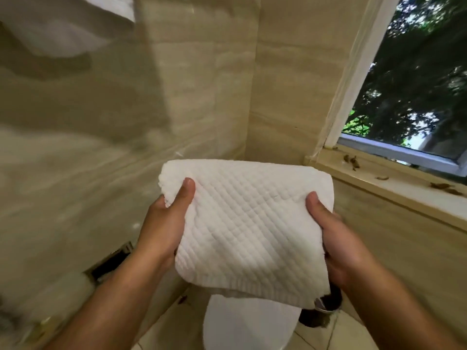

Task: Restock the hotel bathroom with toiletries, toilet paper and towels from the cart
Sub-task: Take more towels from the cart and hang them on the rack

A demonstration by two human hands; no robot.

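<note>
A folded white towel (247, 223) with a waffle texture is held up in front of me, above the toilet. My left hand (164, 223) grips its left edge with the thumb on top. My right hand (338, 238) grips its right edge the same way, thumb on the upper face and fingers hidden underneath. A loose lower layer of the towel hangs down at the near edge.
A white toilet (247, 322) with its lid down stands below the towel. A dark waste bin (326, 309) sits to its right. Beige marble walls (101, 147) close in the corner. A window sill (394, 183) with dry leaves lies to the right under a window (417, 84).
</note>
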